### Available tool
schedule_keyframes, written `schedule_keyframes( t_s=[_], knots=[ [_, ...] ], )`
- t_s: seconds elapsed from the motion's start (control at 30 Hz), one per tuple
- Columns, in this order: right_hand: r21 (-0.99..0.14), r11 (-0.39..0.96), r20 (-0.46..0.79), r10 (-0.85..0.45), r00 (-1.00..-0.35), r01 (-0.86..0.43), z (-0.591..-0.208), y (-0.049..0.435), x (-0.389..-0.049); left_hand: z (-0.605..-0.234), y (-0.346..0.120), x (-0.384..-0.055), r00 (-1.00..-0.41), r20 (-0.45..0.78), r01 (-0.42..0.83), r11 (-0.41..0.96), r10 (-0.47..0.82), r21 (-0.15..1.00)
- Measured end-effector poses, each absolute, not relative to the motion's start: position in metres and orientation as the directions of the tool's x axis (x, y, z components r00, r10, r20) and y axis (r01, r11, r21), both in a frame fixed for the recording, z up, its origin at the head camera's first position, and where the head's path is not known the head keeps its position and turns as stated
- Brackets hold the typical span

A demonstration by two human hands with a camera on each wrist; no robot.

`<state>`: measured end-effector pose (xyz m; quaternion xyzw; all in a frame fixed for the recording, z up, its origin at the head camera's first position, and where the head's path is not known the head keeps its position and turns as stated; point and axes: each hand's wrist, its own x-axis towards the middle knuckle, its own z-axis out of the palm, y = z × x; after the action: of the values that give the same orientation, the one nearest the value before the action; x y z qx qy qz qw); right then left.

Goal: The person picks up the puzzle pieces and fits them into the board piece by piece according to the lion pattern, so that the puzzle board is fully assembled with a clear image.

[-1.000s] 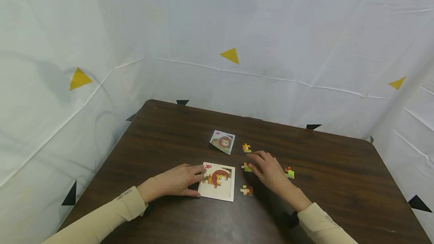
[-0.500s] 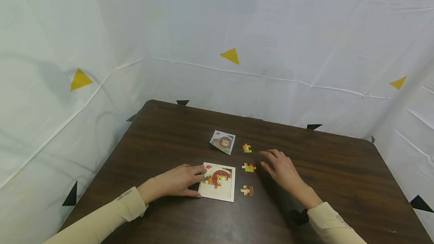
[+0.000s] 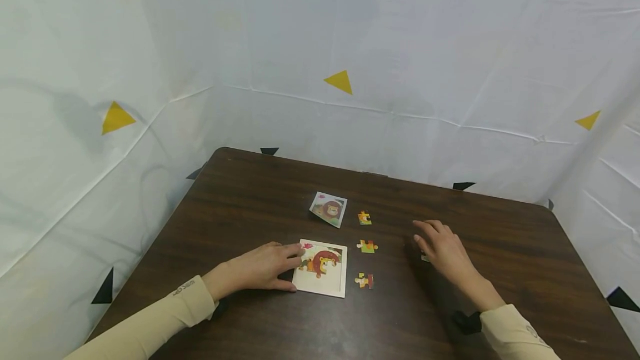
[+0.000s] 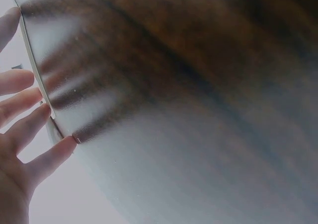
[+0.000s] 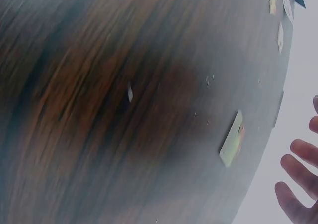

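My left hand (image 3: 257,267) rests at the left edge of a square white puzzle tray (image 3: 320,288), fingers spread and touching its rim. A partly assembled lion picture (image 3: 320,263) covers the tray's upper part. In the left wrist view, the fingertips of the left hand (image 4: 30,139) meet the tray's side. My right hand (image 3: 452,254) hovers to the right with its fingers relaxed, holding nothing. Just under it, mostly hidden in the head view, lies a green puzzle piece (image 3: 425,258). The right wrist view has that green piece (image 5: 232,140) flat on the table, apart from the fingers.
Between tray and right hand lie three loose pieces in a column: an orange piece (image 3: 364,218), a green-orange piece (image 3: 367,246) and a brown-yellow piece (image 3: 364,281). Behind the tray is a lion picture card (image 3: 328,209) with a raised corner. White sheeting surrounds the brown table (image 3: 260,193).
My right hand has moved rightward, from over the middle loose piece to over the green piece at the right. The left hand and tray stay in place.
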<state>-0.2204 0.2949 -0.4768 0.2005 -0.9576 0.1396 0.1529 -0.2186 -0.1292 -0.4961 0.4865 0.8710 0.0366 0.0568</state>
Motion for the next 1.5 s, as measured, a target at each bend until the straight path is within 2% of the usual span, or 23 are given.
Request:
schedule_keyframes(
  t_s=[0.37, 0.77, 1.3, 1.5],
  knots=[
    [-0.234, 0.884, 0.36, -0.307, -0.881, -0.404, -0.479, 0.307, -0.217, -0.497, -0.129, -0.218, -0.506, -0.046, 0.858, 0.508, 0.861, 0.073],
    [-0.229, 0.892, 0.367, -0.292, -0.883, -0.39, -0.48, 0.314, -0.213, -0.496, -0.129, -0.219, -0.521, -0.058, 0.842, 0.524, 0.852, 0.131],
    [-0.24, 0.881, 0.371, -0.304, -0.877, -0.407, -0.49, 0.316, -0.209, -0.496, -0.127, -0.219, -0.545, -0.102, 0.821, 0.555, 0.832, 0.135],
    [-0.248, 0.872, 0.346, -0.327, -0.879, -0.422, -0.493, 0.304, -0.211, -0.496, -0.128, -0.218, -0.533, -0.084, 0.833, 0.54, 0.842, 0.121]
  ],
)
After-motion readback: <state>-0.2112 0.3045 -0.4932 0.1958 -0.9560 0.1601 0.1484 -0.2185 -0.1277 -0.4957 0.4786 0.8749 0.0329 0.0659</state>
